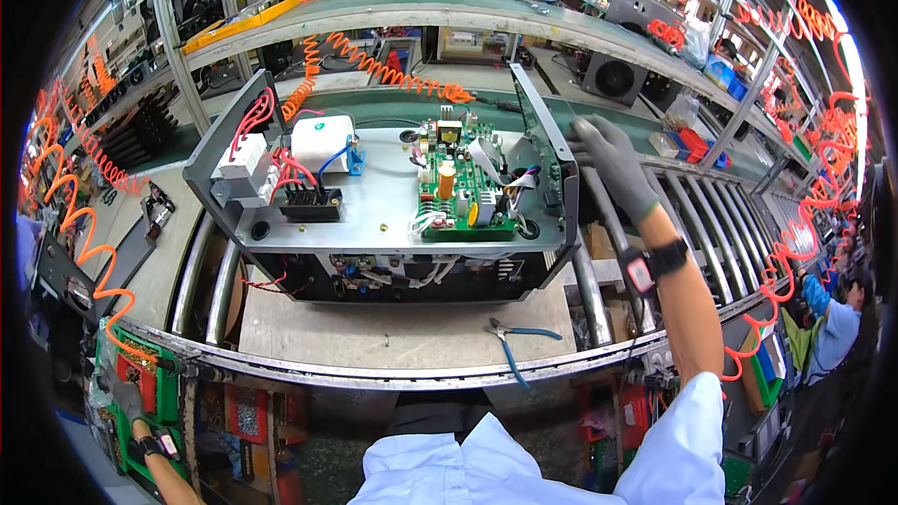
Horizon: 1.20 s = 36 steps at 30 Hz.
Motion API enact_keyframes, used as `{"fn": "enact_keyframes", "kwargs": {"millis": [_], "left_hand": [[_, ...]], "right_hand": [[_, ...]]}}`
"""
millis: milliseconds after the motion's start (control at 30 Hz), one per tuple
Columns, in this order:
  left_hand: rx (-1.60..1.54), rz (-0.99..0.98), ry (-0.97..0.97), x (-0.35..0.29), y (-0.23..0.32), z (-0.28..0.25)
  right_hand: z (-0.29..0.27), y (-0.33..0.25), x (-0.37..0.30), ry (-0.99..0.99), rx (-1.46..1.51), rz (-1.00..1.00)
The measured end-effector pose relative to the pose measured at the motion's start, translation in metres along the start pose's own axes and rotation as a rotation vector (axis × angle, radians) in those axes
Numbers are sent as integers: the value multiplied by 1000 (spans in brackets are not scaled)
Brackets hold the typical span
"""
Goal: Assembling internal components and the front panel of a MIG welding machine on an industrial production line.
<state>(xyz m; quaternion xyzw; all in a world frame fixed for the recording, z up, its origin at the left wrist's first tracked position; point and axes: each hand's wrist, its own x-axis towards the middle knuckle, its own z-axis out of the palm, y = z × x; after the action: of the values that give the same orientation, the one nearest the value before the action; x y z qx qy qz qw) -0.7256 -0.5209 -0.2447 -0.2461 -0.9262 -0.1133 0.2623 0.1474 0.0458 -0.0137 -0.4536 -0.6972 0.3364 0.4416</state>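
In front of me a grey metal chassis (374, 236) stands on a board, its upper deck exposed. The deck carries a green circuit board (458, 182), a white cylinder (323, 144) with a blue bracket, and a black terminal block (311, 205) with red and blue wires. My gloved right hand (613, 164) is at the outer side of the chassis's right panel (543, 117), fingers stretched out toward its edge. Far to the lower left, my gloved left hand (122, 395) is over green parts bins (168, 383); its fingers are too unclear to read.
Blue-handled pliers (524, 331) lie on the wooden board (327, 323) near the front rail. Metal rollers (697, 224) flank the board. Orange coiled air hoses (75, 215) hang at both sides. A shelf (402, 19) spans the back. Other people work at the far back and right.
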Motion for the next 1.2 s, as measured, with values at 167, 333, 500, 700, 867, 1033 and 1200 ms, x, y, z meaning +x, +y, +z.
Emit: {"fn": "enact_keyframes", "kwargs": {"millis": [167,333,500,700,867,1033,1200], "left_hand": [[-138,48,-60,5,9,-1],[-281,-81,312,-24,42,-26],[-359,-66,421,-85,112,-79],[-670,-47,451,-127,220,-126],[-930,-83,211,-151,332,-163],[-1482,120,-558,-218,466,-225],[-1687,718,-1030,-248,553,-279]], "right_hand": [[38,35,82,-84,74,44],[61,53,132,-179,240,135],[53,63,153,-328,549,450],[3,22,152,-166,821,206],[-31,-44,110,-82,914,-137],[-33,-82,3,137,558,-649],[-15,-125,-143,163,-323,-1037]]}}
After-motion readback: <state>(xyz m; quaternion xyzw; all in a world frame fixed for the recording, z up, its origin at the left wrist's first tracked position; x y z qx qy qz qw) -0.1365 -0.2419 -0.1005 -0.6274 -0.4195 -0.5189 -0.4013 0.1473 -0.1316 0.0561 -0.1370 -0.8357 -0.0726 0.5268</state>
